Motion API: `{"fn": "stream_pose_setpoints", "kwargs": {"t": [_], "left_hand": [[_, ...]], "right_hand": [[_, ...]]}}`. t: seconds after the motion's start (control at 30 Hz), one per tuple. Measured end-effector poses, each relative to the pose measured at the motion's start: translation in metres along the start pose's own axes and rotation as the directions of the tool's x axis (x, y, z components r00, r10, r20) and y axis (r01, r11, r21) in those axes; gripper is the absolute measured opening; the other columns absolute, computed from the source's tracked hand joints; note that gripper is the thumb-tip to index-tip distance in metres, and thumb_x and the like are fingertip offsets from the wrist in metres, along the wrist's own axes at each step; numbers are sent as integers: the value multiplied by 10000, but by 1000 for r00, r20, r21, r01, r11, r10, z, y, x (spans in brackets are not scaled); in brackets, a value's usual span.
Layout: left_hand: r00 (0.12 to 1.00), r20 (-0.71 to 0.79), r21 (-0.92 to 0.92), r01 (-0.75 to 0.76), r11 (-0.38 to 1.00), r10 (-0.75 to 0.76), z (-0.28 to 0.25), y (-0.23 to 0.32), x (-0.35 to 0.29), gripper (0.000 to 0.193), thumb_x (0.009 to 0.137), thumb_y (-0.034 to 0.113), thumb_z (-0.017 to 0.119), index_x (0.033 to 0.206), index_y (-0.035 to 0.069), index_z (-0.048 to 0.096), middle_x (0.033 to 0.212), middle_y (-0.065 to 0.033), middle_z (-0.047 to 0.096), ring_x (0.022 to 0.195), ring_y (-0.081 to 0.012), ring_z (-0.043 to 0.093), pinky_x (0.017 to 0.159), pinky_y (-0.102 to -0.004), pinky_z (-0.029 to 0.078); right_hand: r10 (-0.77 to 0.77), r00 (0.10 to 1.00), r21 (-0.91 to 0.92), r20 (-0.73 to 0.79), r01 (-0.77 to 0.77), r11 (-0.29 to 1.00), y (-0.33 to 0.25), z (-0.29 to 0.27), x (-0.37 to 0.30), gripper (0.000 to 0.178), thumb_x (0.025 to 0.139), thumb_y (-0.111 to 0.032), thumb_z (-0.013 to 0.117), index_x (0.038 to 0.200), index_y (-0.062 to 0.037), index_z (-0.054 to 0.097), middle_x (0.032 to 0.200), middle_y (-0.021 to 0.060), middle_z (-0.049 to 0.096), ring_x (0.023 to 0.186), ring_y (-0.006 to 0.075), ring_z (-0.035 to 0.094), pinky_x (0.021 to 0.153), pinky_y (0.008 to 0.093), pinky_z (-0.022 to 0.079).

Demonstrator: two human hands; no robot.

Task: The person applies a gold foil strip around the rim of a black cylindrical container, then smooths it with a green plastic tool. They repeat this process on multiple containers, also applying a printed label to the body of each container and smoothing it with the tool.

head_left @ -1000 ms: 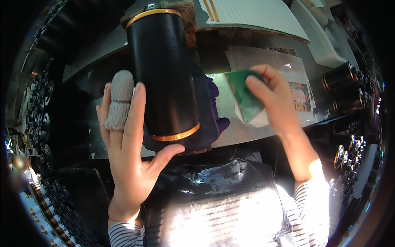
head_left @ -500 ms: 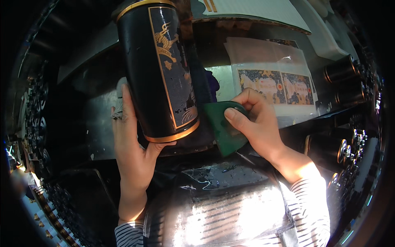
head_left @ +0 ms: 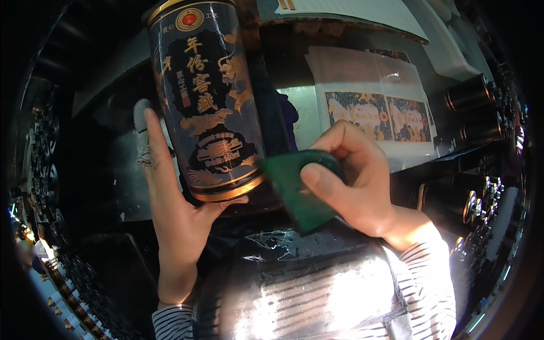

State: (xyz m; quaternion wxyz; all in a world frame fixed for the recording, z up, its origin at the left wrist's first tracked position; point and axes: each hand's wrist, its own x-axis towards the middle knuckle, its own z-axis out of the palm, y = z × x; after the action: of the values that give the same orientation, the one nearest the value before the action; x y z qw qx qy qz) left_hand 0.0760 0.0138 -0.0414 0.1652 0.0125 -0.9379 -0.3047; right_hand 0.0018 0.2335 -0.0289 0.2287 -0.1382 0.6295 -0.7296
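A tall black cylindrical canister (head_left: 211, 122) with gold rims and a printed label of gold patterns stands tilted before me, its top cut off by the upper edge. My left hand (head_left: 181, 207) cradles it from the left and below. The thumb lies against the base, one raised finger wears a grey finger cover, and the other fingers are partly hidden behind the canister. In my right hand (head_left: 354, 181) a flat green scraper (head_left: 303, 190) is pinched between thumb and fingers. Its left corner reaches the canister's lower right side; whether they touch I cannot tell.
Behind my right hand, printed label sheets (head_left: 377, 116) lie on the metal table (head_left: 303, 110). Several black canisters (head_left: 470, 96) stand at the right. A white tray (head_left: 439, 51) sits at the far right, and a pale panel (head_left: 357, 14) spans the back.
The canister has turned, so its label front faces me instead of plain black side and label edge. My left hand has shifted slightly left; the scraper has moved left and down.
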Motion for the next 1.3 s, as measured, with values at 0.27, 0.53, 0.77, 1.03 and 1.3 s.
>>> {"fn": "stream_pose_setpoints", "kwargs": {"t": [0.27, 0.53, 0.77, 1.03, 1.3], "left_hand": [[1000, -5, -265, 27, 964, -30, 8, 0, 1, 1198, 654, 387, 799, 1485, -12, 33, 1473, -245, 263, 1337, -389, 332, 1106, -463, 271], [997, -31, 207, -65, 976, 73, 4, 29, 19, 1125, 679, 399, 785, 1501, 61, 95, 1490, -221, 245, 1340, -373, 342, 1054, -491, 317], [994, 104, -82, 28, 996, -19, 4, -19, -3, 1162, 651, 512, 755, 1490, 23, 118, 1508, -229, 220, 1379, -389, 276, 1115, -609, 100], [1000, -20, 210, 1, 978, 3, 4, 32, 11, 1116, 700, 364, 788, 1485, -7, 88, 1488, -267, 206, 1371, -413, 263, 1132, -541, 168], [997, 40, -33, -59, 998, 60, 7, -19, -4, 1129, 707, 442, 744, 1477, -28, 65, 1373, -263, 419, 1259, -350, 465, 1125, -467, 259]], "right_hand": [[152, 988, -49, 2, -152, 987, 10, -6, 5, 140, 852, -58, 648, 899, 6, 534, 783, 35, 598, 717, 44, 546, 640, 202, 450], [-36, 973, -92, 229, 59, 994, -8, 14, 3, 199, 861, -107, 676, 931, -2, 522, 836, 33, 586, 735, 39, 520, 667, 193, 415], [229, 973, -71, 10, -228, 971, 10, -16, 9, 155, 839, -39, 660, 924, 2, 537, 799, 32, 598, 739, 54, 562, 660, 209, 457], [-64, 977, -151, 201, 95, 984, -3, 11, 7, 209, 842, -95, 687, 932, -1, 523, 846, 38, 587, 762, 56, 543, 695, 203, 430], [148, 988, -37, -46, -150, 988, 6, -11, 2, 161, 846, -87, 660, 909, -5, 537, 790, 38, 602, 714, 56, 558, 638, 197, 450]]}}
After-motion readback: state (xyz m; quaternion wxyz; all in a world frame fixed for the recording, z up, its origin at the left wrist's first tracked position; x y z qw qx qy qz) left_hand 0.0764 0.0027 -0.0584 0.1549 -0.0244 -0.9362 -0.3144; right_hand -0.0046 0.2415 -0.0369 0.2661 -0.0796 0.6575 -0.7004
